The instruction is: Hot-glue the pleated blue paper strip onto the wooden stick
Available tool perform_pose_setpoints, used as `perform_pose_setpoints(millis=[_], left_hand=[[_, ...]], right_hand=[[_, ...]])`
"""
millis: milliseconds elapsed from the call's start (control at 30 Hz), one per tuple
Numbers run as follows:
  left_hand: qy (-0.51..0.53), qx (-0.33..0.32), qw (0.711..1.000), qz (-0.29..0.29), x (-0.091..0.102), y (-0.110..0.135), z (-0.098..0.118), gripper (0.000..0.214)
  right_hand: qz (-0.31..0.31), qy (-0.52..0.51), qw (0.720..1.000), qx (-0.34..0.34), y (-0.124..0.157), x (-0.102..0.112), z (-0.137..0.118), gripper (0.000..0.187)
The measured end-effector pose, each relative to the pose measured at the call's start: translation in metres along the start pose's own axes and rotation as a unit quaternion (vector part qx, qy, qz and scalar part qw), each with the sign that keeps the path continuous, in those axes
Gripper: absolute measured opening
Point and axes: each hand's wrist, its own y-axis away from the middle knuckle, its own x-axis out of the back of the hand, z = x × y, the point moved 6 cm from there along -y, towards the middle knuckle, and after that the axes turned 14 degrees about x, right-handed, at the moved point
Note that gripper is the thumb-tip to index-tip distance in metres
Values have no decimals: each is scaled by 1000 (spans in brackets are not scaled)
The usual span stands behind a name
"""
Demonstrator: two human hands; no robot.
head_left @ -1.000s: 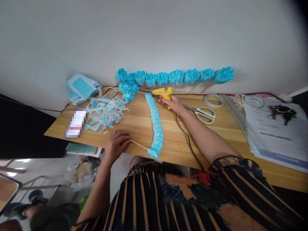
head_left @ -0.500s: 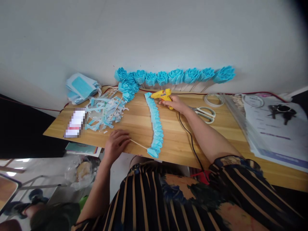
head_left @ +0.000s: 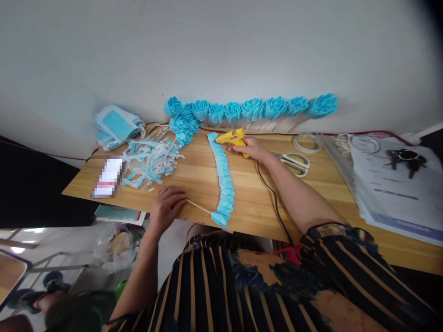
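My right hand (head_left: 251, 150) is closed round the handle of a yellow glue gun (head_left: 231, 136). The gun's nozzle is at the far end of a long pleated blue strip (head_left: 224, 180), which curves across the table toward me. At the near end of the strip, a thin wooden stick (head_left: 199, 206) meets a folded blue bud (head_left: 219, 219). My left hand (head_left: 168, 203) holds the other end of this stick between its fingers, near the table's front edge. A black cord (head_left: 273, 189) runs from the gun toward me.
Several blue fabric flowers (head_left: 254, 109) on sticks lean along the wall. To the left are stacked face masks (head_left: 119, 122), blue and white scraps (head_left: 148, 161) and a phone (head_left: 109, 177). Scissors (head_left: 296, 163), a tape roll (head_left: 307, 143), papers (head_left: 391, 193) and keys (head_left: 406, 159) lie right on the table (head_left: 325, 184).
The glue gun has shifted very slightly left and down at the strip's far end. My left hand and the stick stay in place.
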Motion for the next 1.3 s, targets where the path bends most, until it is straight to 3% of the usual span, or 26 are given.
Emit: perform_pose_setpoints(millis=[333,533,700,1000,1300], left_hand=[[1,-20,1000,7,1,0,2,7],[0,-18,1000,10,1,0,1,8],[-4,-19,1000,13,1,-1,0,9],[-4,-25,1000,15,1,-1,-1,11],[-3,-29,999,14,1,-1,-1,10]], right_hand=[[0,13,1000,9,-2,1,4,23],[12,-36,999,5,-1,0,0,23],[10,5,1000,11,-2,0,2,19],[41,-120,992,16,-5,0,13,35],[39,-4,999,37,22,-1,-4,29]])
